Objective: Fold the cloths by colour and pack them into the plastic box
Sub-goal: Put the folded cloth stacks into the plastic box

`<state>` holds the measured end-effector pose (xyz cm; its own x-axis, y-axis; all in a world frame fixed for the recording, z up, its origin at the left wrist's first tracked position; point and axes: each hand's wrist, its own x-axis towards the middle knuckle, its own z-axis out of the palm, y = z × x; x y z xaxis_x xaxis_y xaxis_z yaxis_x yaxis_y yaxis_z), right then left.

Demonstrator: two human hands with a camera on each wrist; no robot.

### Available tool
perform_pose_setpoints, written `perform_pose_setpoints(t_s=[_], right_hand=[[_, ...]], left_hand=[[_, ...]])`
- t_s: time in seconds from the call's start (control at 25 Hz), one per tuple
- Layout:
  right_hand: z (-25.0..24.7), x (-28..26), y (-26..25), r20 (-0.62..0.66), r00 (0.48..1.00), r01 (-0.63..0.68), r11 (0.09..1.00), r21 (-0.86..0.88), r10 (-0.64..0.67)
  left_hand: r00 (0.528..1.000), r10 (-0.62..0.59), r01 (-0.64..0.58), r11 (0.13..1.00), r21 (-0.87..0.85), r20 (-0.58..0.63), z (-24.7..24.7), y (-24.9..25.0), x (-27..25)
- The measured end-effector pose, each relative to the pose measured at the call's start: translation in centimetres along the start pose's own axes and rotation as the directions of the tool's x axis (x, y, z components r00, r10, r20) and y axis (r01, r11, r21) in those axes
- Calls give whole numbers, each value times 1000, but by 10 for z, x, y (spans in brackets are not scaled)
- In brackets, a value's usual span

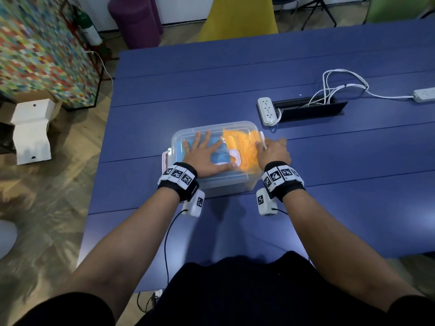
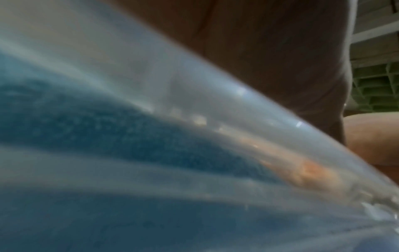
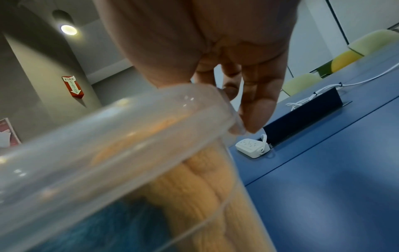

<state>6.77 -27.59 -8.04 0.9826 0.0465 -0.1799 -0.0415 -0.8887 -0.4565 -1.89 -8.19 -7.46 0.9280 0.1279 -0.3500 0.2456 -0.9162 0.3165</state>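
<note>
While the clear plastic box [image 1: 213,184] stands lidded near the middle of the frame on the blue counter [image 1: 329,184], two stacks of cloth show through its walls: blue cloths [image 1: 217,157] in the left half and orange cloths [image 1: 242,147] in the right half. In the right wrist view the orange folds [image 3: 202,196] stand on edge against the end wall, with blue fabric [image 3: 108,226] beside them lower left. A transparent lid [image 1: 188,135] covers the box and carries a pale pink handle [image 1: 234,157] at its centre; a pale pink latch [image 1: 164,161] sits at the left end. The left hand [image 1: 207,158] lies flat on the lid with fingers spread and straight, palm down over the blue half, holding nothing. The left wrist view shows only blurred lid plastic [image 2: 194,85] with blue [image 2: 108,127] beneath it. The right hand [image 1: 274,151] is at the right end of the box, its fingers curled round the white latch [image 1: 262,141] there; the right wrist view shows fingertips [image 3: 257,119] pointing down past the lid's edge [image 3: 129,136]. Both wrists wear black bands with printed markers. To the upper right, well apart from the box, a white power strip [image 1: 267,111] lies beside a black cable tray [image 1: 313,111] set into the counter, with white cables [image 1: 341,85] leading to a second strip [image 1: 424,95] at the right edge.
</note>
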Motion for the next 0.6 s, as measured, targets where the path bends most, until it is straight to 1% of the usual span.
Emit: perform_pose_setpoints(t_s=[0.04, 0.08, 0.12, 0.16, 0.2, 0.24, 0.28, 0.32, 0.36, 0.4, 0.44, 0.48, 0.52, 0.56, 0.6], right_hand=[[1, 1, -1, -8, 1000, -3, 1000, 3, 3], [3, 1, 0, -29, 1000, 9, 1000, 10, -9], [6, 1, -1, -71, 996, 51, 999, 10, -50], [11, 0, -2, -125, 985, 119, 993, 3, -118], [14, -2, -6, -168, 965, 202, 979, -8, -201], [16, -6, -13, -166, 943, 286, 957, -38, -288], [18, -9, -20, -115, 920, 365, 927, -91, -374], [21, -13, -29, -26, 893, 441, 884, -156, -450], [26, -17, -38, 72, 855, 516, 830, -213, -513], [30, -21, -47, 168, 814, 581, 777, -241, -557], [35, -23, -56, 258, 776, 629, 737, -246, -576], [38, -24, -63, 337, 750, 653, 718, -242, -569], [40, -23, -69, 404, 733, 663, 707, -246, -547], [41, -21, -75, 457, 721, 669, 695, -264, -521], [40, -18, -78, 497, 714, 672, 683, -288, -493]], left_hand=[[996, 9, -20, 993, -119, -88, 0, -8, -4], [979, -6, -38, 976, -215, -201, 1, -20, -10], [948, -50, -36, 965, -259, -316, 3, -35, -17], [911, -102, -7, 965, -263, -399, 7, -50, -25], [889, -140, 31, 969, -246, -435, 11, -61, -31], [878, -162, 58, 970, -235, -450, 15, -69, -36], [869, -178, 64, 966, -251, -462, 20, -71, -36], [847, -221, 70, 948, -310, -483, 25, -72, -36], [798, -328, 103, 900, -423, -505, 25, -70, -35], [731, -485, 151, 801, -580, -480, 27, -72, -32], [672, -645, 201, 632, -748, -364, 27, -76, -32], [647, -745, 253, 410, -876, -162, 30, -81, -35], [659, -749, 316, 198, -928, 65, 33, -88, -40], [698, -673, 387, 66, -920, 245, 32, -95, -45], [744, -578, 424, 20, -906, 335, 30, -97, -50]])
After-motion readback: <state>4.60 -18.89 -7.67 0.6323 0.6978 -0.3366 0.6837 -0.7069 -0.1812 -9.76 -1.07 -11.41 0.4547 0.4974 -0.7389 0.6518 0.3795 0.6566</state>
